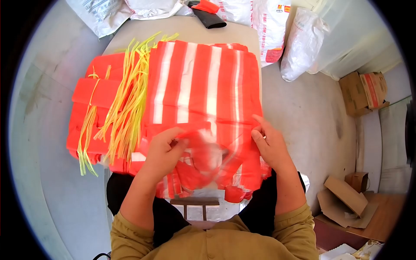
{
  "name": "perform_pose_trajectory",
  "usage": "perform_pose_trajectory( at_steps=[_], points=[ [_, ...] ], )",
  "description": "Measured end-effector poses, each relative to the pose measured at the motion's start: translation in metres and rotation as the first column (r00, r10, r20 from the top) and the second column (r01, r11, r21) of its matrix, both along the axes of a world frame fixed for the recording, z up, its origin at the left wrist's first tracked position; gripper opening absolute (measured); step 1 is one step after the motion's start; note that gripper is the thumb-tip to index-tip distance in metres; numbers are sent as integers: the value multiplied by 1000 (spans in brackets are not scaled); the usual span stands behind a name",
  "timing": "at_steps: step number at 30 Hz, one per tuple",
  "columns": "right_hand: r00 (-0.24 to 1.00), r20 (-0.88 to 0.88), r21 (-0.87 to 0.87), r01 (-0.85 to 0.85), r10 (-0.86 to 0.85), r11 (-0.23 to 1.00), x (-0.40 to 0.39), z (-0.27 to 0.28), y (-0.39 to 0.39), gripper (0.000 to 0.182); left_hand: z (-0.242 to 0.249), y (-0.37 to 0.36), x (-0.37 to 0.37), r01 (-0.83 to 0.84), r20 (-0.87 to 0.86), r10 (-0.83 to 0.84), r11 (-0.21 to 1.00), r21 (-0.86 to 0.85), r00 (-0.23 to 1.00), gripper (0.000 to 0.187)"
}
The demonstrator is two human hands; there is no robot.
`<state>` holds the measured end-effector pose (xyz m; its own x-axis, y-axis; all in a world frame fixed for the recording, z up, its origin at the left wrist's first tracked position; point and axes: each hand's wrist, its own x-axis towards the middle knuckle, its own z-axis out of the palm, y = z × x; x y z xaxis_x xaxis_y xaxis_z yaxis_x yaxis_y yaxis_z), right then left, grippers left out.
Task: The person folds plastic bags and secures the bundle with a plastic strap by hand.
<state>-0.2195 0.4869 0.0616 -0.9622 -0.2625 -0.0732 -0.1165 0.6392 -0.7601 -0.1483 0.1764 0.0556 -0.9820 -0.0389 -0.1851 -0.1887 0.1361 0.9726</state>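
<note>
A stack of red-and-white striped plastic bags lies in front of me, its loose cut ends hanging over the near edge of the table. My left hand is closed, thumb against fingers, on the red plastic of a top bag near the stack's lower left. That bag's near part is blurred by motion. At the right side of the stack, my right hand has its fingers curled at the bags' edge, thumb close to the forefinger; whether plastic is between them is not clear.
Yellow-green plastic strips lie along the stack's left side. Left of them are folded red bundles, one tied with the same strips. White printed sacks and a dark roll are at the table's far side. Cardboard boxes stand right.
</note>
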Motion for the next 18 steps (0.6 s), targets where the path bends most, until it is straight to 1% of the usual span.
perform_pose_trajectory(
  at_steps=[1,2,5,10,13,14,15,17,18],
  points=[
    [1000,-9,-56,-4,4,998,0,-3,2,50,1,0,0,-2,17,2,1000,29,1000,19],
    [1000,25,-96,7,-5,995,0,-5,3,50,3,1,-1,-6,33,4,998,58,999,19],
    [994,107,-217,40,-17,975,0,-8,6,52,9,5,-1,-27,9,26,991,129,1000,15],
    [991,132,-432,55,3,900,1,-15,7,59,10,5,-1,-17,-24,20,990,138,1000,16],
    [987,143,-472,1,75,881,6,-14,4,60,8,4,0,-7,-25,10,991,134,1000,16],
    [970,187,-436,-58,154,898,8,-9,6,63,8,3,0,-2,-23,5,992,129,1000,16],
    [945,234,-401,-120,228,908,10,-1,8,66,6,2,0,3,-18,-1,996,89,1000,16],
    [890,242,-411,-267,386,872,13,6,12,72,-1,-1,1,11,-7,-11,1000,11,1000,15],
    [859,199,-451,-346,471,823,13,6,12,74,-5,-1,1,5,-38,-5,1000,-15,999,14]
  ],
)
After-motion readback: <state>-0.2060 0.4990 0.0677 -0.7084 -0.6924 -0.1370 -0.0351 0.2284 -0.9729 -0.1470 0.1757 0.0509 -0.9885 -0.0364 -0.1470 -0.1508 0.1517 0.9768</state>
